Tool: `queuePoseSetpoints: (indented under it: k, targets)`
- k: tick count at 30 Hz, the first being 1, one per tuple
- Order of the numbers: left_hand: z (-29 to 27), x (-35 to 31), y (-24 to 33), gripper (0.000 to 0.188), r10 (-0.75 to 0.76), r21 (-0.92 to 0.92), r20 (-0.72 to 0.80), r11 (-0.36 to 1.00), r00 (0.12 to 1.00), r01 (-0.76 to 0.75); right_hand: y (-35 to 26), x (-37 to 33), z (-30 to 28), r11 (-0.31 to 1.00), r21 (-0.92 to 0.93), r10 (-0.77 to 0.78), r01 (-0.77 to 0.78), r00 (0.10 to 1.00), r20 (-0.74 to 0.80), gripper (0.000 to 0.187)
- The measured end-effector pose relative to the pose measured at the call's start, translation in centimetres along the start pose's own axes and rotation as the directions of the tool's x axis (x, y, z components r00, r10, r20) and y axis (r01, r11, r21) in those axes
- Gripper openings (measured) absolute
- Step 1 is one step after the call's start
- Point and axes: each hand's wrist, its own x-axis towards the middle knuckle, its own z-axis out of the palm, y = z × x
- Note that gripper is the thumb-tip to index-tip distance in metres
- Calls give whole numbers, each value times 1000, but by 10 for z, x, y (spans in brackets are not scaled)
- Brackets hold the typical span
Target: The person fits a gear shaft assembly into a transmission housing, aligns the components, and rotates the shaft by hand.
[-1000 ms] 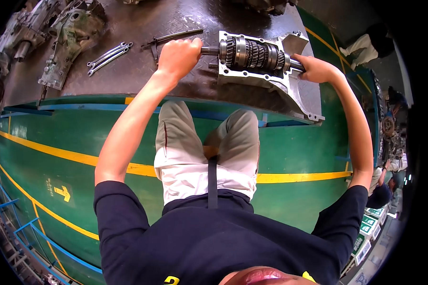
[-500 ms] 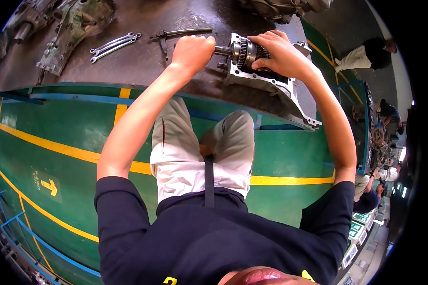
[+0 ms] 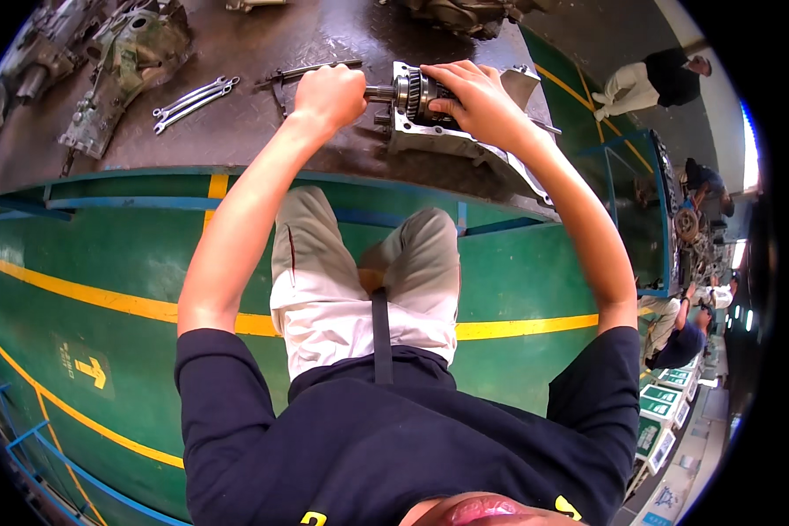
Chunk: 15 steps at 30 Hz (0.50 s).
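Observation:
A metal gear shaft (image 3: pixel 380 95) lies across an open-sided transmission housing (image 3: pixel 438 140) near the table's front edge. My left hand (image 3: pixel 330 95) is closed round the shaft's free end, which sticks out past the housing's left side. Over the gears (image 3: pixel 409 95) rests my right hand (image 3: pixel 475 98), its fingers curved across them and its thumb on the near side. The palm hides the right part of the gear set. Just behind my left hand lies a dark metal shift fork on a rod (image 3: pixel 311 68).
Several combination wrenches (image 3: pixel 195 103) lie left of my hands on the dark metal tabletop (image 3: pixel 245 131). Beyond them sits a large grey casing (image 3: pixel 127 74). Another casing (image 3: pixel 473 16) stands at the back. A blue frame (image 3: pixel 149 202) edges the table. At right, a person (image 3: pixel 671 88) stands farther off.
The view has shifted, with table and tools lower and more to the left. The housing and both hands sit farther left in the picture. Both hands keep their hold.

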Motion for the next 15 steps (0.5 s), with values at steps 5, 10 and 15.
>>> queuePoseSetpoints:
  k: [5,10,15]
  targets:
    - [-13,10,-6,21,15,-41,222,999,975,-6,14,-10,-20,982,-170,-86,82,996,-15,45]
    - [-18,42,-15,31,115,-208,602,978,790,17,88,-65,-45,946,-318,96,-59,990,104,65]
    - [-34,52,-18,32,38,-186,819,962,572,202,99,-108,-38,960,-127,276,-250,918,283,52]
